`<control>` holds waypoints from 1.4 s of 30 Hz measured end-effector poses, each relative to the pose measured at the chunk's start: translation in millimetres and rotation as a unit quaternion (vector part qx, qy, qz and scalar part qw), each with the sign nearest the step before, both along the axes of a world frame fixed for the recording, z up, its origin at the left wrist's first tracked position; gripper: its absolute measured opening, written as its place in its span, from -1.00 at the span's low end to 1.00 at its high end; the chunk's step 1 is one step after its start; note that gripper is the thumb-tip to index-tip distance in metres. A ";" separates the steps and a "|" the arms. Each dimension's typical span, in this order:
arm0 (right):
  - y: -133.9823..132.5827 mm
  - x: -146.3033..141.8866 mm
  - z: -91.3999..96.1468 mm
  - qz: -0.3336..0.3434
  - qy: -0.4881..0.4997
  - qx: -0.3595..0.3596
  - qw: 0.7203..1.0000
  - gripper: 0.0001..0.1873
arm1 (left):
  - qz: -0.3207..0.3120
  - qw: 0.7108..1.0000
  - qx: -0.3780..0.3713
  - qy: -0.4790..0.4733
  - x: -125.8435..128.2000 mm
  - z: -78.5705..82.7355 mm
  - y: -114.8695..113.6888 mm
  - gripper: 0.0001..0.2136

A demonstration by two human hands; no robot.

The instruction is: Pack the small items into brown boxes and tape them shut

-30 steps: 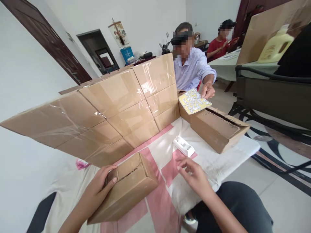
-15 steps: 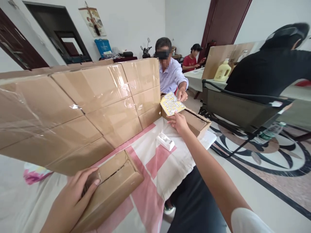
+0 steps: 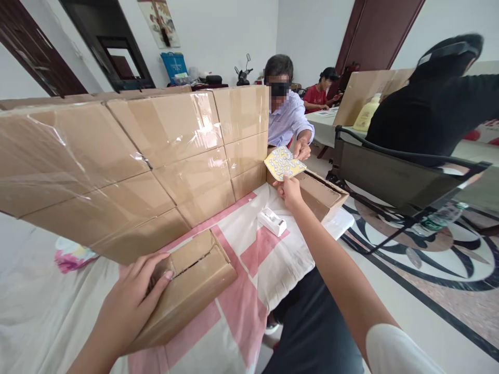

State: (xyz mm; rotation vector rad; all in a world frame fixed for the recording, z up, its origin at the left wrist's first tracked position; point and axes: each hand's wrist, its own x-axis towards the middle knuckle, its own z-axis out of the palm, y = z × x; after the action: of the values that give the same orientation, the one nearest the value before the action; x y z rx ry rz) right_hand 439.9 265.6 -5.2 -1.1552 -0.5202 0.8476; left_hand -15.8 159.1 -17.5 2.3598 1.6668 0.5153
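My right hand (image 3: 290,192) reaches forward and pinches the near edge of a yellow patterned card (image 3: 284,163), thin and covered in small whitish shapes. Another person's hand (image 3: 302,149) touches the card's far edge, so both hands are on it. My left hand (image 3: 136,291) rests over the near left part of a cardboard box (image 3: 195,291), thumb and fingers apart on its top. What lies under that palm is hidden. Between my arms, a white tape dispenser (image 3: 272,222) sits on the pink and white cloth (image 3: 253,254).
A wall of taped cardboard boxes (image 3: 187,140) stands along the left. A second long box (image 3: 322,195) lies at the table's right end, beneath the card. A folding chair (image 3: 401,179) with a seated person is at right. A colourful cloth (image 3: 72,254) lies at far left.
The view has shifted, moving the scene slightly rightward. My right fingers have closed more firmly on the card's near edge. The other person still holds it, and my left hand stays on the box.
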 end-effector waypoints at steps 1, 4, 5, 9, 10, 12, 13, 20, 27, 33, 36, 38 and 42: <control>-0.4 -1.9 1.4 0.001 0.002 0.004 1.000 -0.75 | 0.000 1.000 0.000 -0.001 0.2 0.0 -0.3 -0.53; -7.7 -9.1 3.0 0.013 0.015 0.016 1.000 -0.76 | 0.000 1.000 -0.001 -0.003 -0.1 -1.3 -1.4 -0.54; -12.5 -12.2 2.6 0.020 0.021 0.017 0.999 -0.76 | 0.000 1.000 -0.001 -0.005 -0.4 -1.8 -2.0 -0.54; -46.5 -28.7 -6.0 0.060 0.041 0.012 0.997 -0.76 | 0.003 1.000 0.008 -0.012 -1.4 -1.4 -5.0 -0.55; -58.1 -33.9 -10.4 0.070 0.046 0.009 0.996 -0.76 | 0.005 1.000 0.009 -0.015 -1.1 -0.6 -5.5 -0.55; -81.8 -46.0 -22.2 0.092 0.050 -0.001 0.995 -0.74 | 0.006 1.000 0.007 -0.018 0.1 1.3 -6.1 -0.56; -92.8 -53.0 -29.2 0.106 0.050 -0.006 0.993 -0.71 | 0.006 1.000 0.005 -0.018 1.1 2.4 -6.2 -0.56; -124.3 -107.3 -71.2 0.231 0.013 -0.078 0.970 -0.63 | 0.014 1.000 -0.008 -0.002 5.4 6.8 -7.7 -0.57; -119.2 -113.1 -84.2 0.416 -0.016 -0.183 0.891 -0.46 | 0.009 1.000 -0.012 0.001 -0.2 3.6 -8.1 -0.58; -127.2 -87.2 -68.3 0.414 -0.269 -0.197 0.847 -0.47 | 0.009 1.000 0.001 0.005 2.9 6.1 -8.3 -0.58; -117.9 -86.5 -66.1 0.231 -0.494 -0.077 0.835 -0.68 | 0.011 1.000 0.000 0.002 5.0 8.1 -9.3 -0.58; -101.8 -92.5 -68.0 0.202 -0.594 0.002 0.779 -0.75 | 0.013 1.000 -0.004 0.005 5.4 8.3 -9.6 -0.59; -53.7 -112.2 -73.4 0.281 -0.696 -0.007 0.660 -0.57 | 0.010 1.000 -0.004 0.011 4.6 6.6 -9.3 -0.58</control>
State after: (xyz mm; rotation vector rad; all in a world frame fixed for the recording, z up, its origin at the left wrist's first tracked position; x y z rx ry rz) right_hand 327.7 211.9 -78.6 -1.5404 -2.2448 0.2630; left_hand -11.2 149.9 -10.9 2.3530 1.7008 0.4881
